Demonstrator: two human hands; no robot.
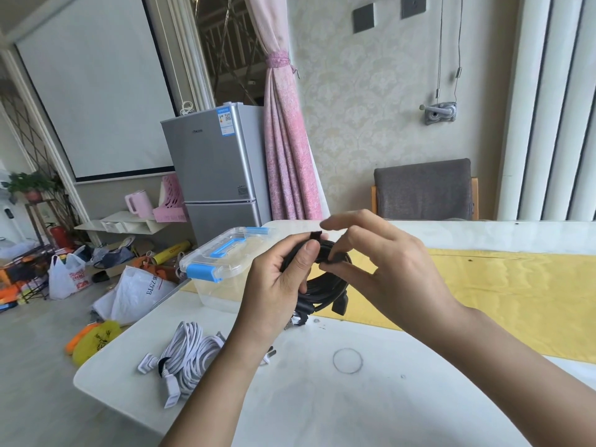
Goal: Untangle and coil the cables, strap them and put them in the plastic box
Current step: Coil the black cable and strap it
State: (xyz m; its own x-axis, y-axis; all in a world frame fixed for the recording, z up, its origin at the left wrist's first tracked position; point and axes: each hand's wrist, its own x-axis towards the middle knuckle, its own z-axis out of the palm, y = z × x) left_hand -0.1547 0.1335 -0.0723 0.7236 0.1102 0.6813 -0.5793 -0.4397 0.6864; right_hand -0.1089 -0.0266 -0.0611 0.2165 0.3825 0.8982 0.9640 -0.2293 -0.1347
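White table (pixel 322 398) with a yellow cloth (pixel 500 295) carries a lidded box (pixel 219 262) at far left and a strapped white cable (pixel 190 356) near the left edge. Above it, just right of the box, the left hand (pixel 277 285) grips a coiled black cable (pixel 322 288), thumb pressed on it, while the right hand (pixel 387 269) pinches a black strap (pixel 315 236) at the coil's top, index finger raised.

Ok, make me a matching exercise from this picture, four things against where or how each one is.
Things:
1. black cable
2. white cable
3. plastic box
4. yellow cloth

States:
A. lid on
B. spread flat over the table
C. held up in the air
D. lying coiled near the table's left edge

Pairs: 1-C, 2-D, 3-A, 4-B.
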